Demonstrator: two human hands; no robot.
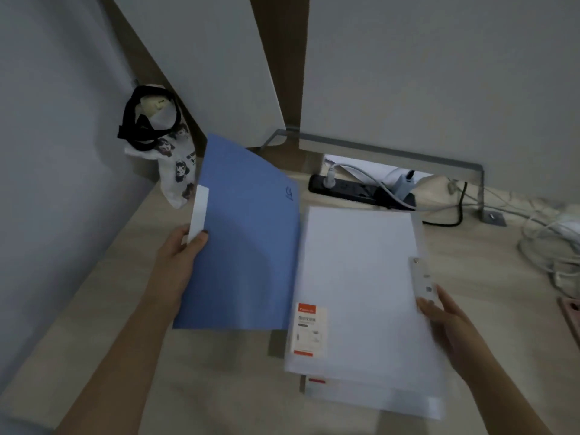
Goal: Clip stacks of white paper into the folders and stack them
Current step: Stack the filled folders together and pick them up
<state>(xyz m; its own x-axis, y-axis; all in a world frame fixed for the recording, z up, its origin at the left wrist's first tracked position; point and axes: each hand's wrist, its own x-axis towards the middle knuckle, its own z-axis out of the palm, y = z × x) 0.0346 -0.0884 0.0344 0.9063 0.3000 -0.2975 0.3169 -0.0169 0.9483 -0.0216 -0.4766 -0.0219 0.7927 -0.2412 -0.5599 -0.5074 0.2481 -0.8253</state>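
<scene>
A blue folder (pixel 244 246) is held tilted above the desk, and my left hand (pixel 183 255) grips its left edge beside a white spine label (pixel 199 215). To its right lies a translucent white folder (pixel 361 296) with white paper inside and an orange sticker (pixel 307 329) at its lower left. My right hand (pixel 445 318) holds that folder's right edge, fingers against the grey clip bar (pixel 422 282). Another pale folder (pixel 376 398) pokes out underneath it.
A patterned cloth bag with black straps (pixel 160 142) leans in the back left corner. A black power strip (pixel 361 191) with plugs lies behind the folders. Coiled white cables (pixel 552 246) sit at the right, near a pink object (pixel 572 312) at the frame edge.
</scene>
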